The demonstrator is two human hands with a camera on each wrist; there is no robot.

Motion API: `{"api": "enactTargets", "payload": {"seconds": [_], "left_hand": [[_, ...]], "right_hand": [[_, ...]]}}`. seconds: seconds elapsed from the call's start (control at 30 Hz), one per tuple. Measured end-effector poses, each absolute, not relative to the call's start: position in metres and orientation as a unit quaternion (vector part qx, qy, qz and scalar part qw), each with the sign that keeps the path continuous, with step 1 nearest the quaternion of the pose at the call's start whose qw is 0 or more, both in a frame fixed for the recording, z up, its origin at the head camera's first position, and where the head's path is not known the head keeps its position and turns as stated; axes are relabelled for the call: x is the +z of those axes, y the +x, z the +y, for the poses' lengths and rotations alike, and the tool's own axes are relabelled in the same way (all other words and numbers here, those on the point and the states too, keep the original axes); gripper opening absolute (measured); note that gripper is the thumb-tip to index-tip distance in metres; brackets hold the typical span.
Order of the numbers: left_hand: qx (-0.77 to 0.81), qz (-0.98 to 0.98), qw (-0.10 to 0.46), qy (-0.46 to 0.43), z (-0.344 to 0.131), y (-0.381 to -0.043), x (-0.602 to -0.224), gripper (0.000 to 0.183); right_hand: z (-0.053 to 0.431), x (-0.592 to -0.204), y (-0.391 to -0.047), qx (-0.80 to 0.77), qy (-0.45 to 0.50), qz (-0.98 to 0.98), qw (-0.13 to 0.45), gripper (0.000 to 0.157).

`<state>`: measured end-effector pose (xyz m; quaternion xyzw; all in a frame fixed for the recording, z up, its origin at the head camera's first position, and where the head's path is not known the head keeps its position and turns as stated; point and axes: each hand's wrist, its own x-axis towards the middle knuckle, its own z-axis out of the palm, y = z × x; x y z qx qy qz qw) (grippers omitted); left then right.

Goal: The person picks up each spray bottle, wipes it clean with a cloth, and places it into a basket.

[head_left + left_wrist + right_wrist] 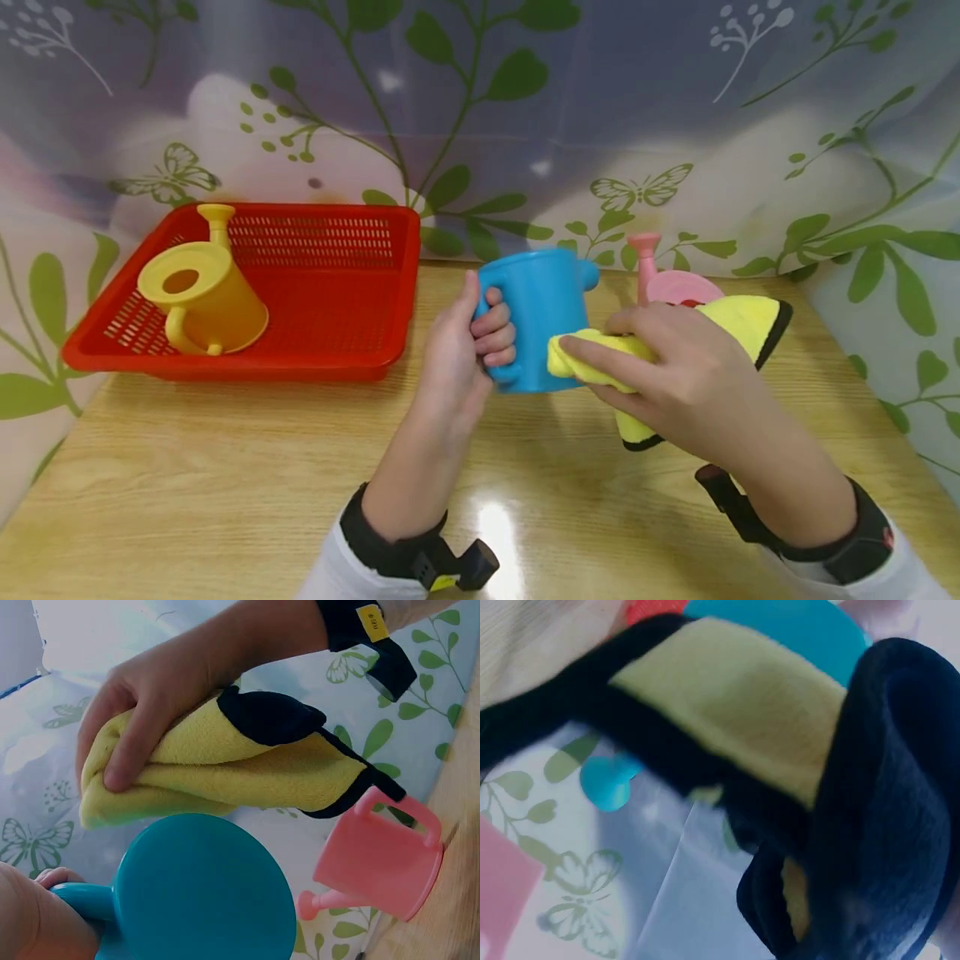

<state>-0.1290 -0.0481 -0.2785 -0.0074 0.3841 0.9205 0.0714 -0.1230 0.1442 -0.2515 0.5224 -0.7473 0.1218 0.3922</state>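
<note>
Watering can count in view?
3: yellow can in the red basket, blue can in the left hand, pink can on the table, partly covered in the head view.

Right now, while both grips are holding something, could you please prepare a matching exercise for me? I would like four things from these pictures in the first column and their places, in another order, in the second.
Things
1. Yellow watering can
2. Black-edged yellow cloth
3. Blue watering can
4. Pink watering can

Places
A. Held by its handle in the left grip
B. Standing directly on the wooden table
C. Inside the red basket
D. Held in the right grip

Right pairs: 1-C, 2-D, 3-A, 4-B
</note>
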Motion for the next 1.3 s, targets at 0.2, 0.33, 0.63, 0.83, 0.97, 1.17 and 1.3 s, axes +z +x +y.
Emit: {"api": "enactTargets", "payload": {"seconds": [0.2, 0.33, 0.63, 0.83, 0.97, 1.17, 1.3], "left_hand": [[0.916, 0.393, 0.077, -0.003, -0.048, -0.129, -0.279, 0.033], [0.913, 0.401, 0.073, 0.0, -0.048, -0.128, -0.279, 0.032], [0.9, 0.43, 0.065, 0.007, -0.046, -0.126, -0.279, 0.032], [0.889, 0.452, 0.064, 0.012, -0.042, -0.122, -0.278, 0.031], [0.881, 0.468, 0.06, 0.014, -0.039, -0.12, -0.278, 0.029], [0.877, 0.476, 0.058, 0.011, -0.036, -0.119, -0.278, 0.03], [0.873, 0.484, 0.057, 0.015, -0.035, -0.118, -0.279, 0.03]], "right_hand": [[0.133, -0.254, -0.108, 0.016, 0.553, -0.745, 0.373, 0.03], [0.13, -0.256, -0.1, -0.043, 0.545, -0.76, 0.351, 0.035], [0.13, -0.259, -0.104, -0.019, 0.537, -0.773, 0.336, 0.029], [0.129, -0.258, -0.114, 0.011, 0.518, -0.782, 0.347, 0.047], [0.128, -0.255, -0.12, 0.022, 0.508, -0.79, 0.342, 0.049], [0.127, -0.249, -0.129, 0.028, 0.494, -0.798, 0.344, 0.046], [0.127, -0.246, -0.137, 0.041, 0.483, -0.798, 0.357, 0.042]]}}
